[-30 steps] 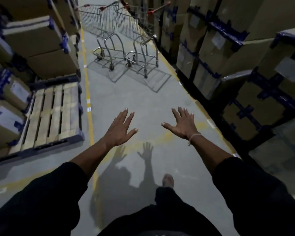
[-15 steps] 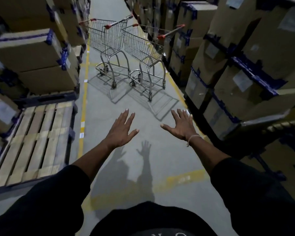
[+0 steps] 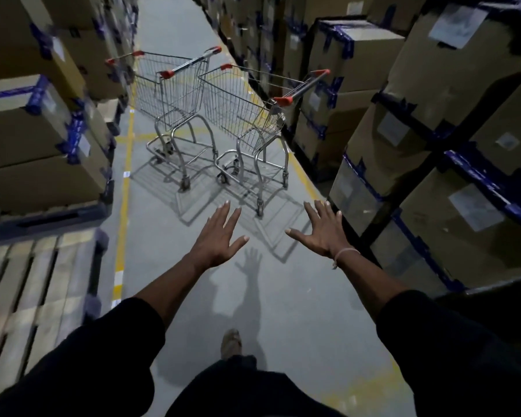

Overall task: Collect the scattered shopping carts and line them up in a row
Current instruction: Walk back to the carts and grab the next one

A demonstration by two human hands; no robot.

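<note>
Two wire shopping carts with red-tipped handles stand side by side in the aisle ahead of me. The left cart is a little farther off; the right cart is nearer and close to the boxes on the right. My left hand and my right hand are stretched out in front with fingers spread, holding nothing. Both hands are short of the carts and touch neither; the right cart's nearest wheel is just beyond my fingertips in the picture.
Stacked cardboard boxes with blue tape wall the aisle on the right, more boxes on the left. A wooden pallet lies low at left. A yellow floor line runs along the grey concrete aisle.
I have walked forward down the aisle, so both carts are nearer and larger. My hands stay open and outstretched.
</note>
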